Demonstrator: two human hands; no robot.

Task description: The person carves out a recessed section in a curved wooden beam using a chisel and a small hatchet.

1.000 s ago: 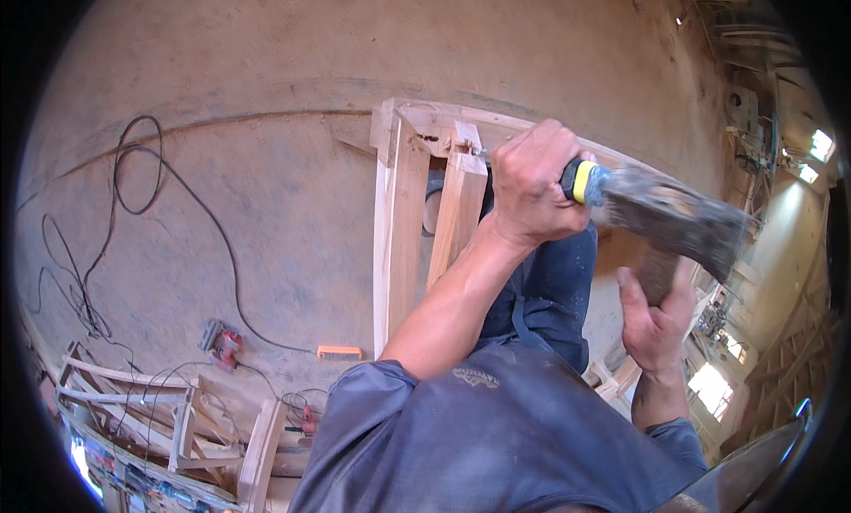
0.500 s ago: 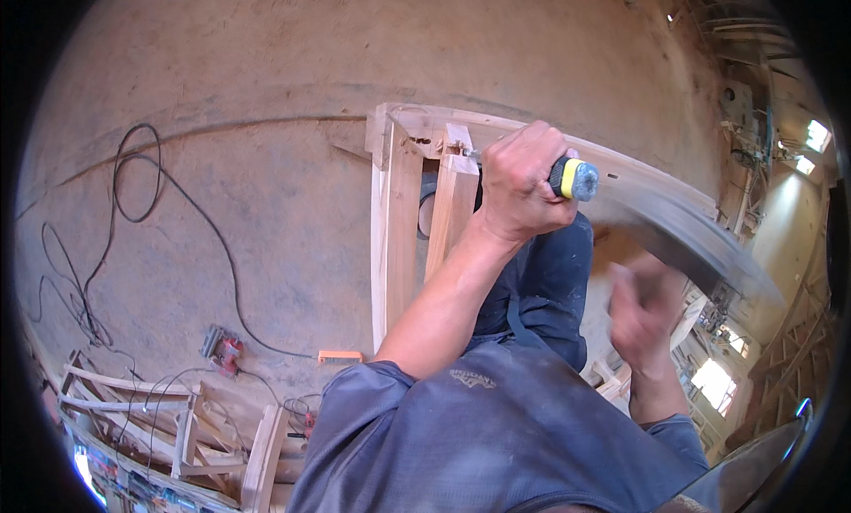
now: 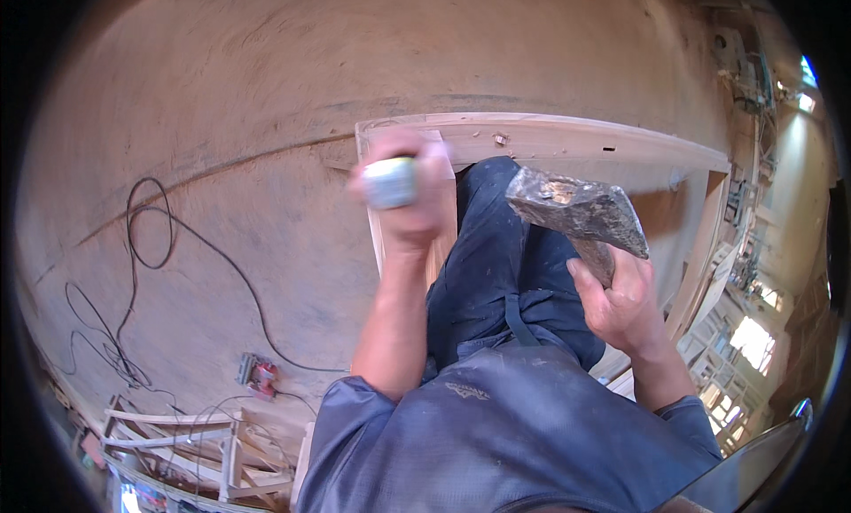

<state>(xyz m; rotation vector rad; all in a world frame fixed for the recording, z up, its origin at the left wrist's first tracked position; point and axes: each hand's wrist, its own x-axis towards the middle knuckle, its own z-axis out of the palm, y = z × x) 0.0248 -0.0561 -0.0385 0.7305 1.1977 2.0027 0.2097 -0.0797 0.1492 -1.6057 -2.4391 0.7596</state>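
My left hand (image 3: 418, 213), smeared by motion, is closed around a chisel whose pale butt end (image 3: 390, 183) faces up. It is over the left corner of a pale timber frame (image 3: 550, 139); the chisel's blade is hidden beneath the hand. My right hand (image 3: 620, 302) grips the wooden handle of a hatchet (image 3: 581, 210). The hatchet's dark, worn metal head is raised above my knees, apart from the chisel and the timber. Beside my left knee, an upright wooden member (image 3: 441, 234) runs toward me, partly covered by my left hand and arm.
A black cable (image 3: 232, 269) loops over the dusty floor at left, near a red and grey power tool (image 3: 259, 376). Wooden frames (image 3: 232, 451) are stacked at lower left. Wood chips lie on the timber near a small mortise (image 3: 608, 149). More frames stand at right.
My left hand has moved left with the chisel, off the cut in the timber. The hatchet, blurred before at the right, has come left and now shows clearly in my right hand.
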